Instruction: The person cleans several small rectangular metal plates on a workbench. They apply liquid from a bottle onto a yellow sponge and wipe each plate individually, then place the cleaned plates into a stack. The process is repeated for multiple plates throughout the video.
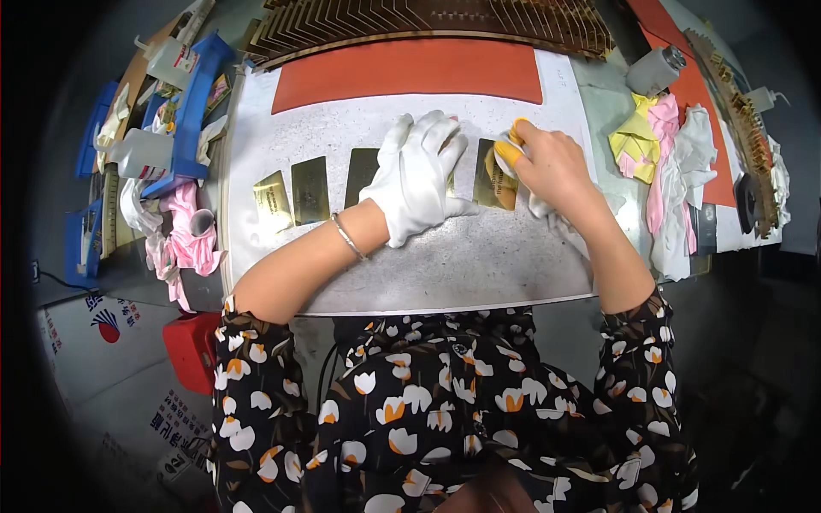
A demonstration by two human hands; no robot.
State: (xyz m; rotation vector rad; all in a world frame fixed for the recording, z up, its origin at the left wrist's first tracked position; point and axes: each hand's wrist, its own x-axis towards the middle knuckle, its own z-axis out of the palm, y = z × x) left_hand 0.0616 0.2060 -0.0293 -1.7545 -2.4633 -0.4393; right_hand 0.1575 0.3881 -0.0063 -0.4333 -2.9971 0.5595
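Note:
My left hand (pixel 421 171), in a white glove, lies spread over the work surface. It covers part of a dark gold metal plate (pixel 360 168). To its left lie a dark plate (pixel 310 190) and a shiny gold plate (pixel 273 203), both thin. My right hand (pixel 547 162) wears yellow finger cots (pixel 508 154) on some fingertips. It is closed around a white cloth (pixel 540 207), which hangs out below the palm. Its fingertips are at the right edge of another gold plate (pixel 493 181) with small lettering. Whether the cloth touches this plate is hidden.
Beyond an orange mat (pixel 410 73) stands a slotted rack (pixel 428 21) of thin plates. At the right are a grey bottle (pixel 656 70) and yellow, pink and white cloths (pixel 634 137). Blue trays (pixel 195 111), squeeze bottles (pixel 141 154) and pink cloths (pixel 192 231) line the left.

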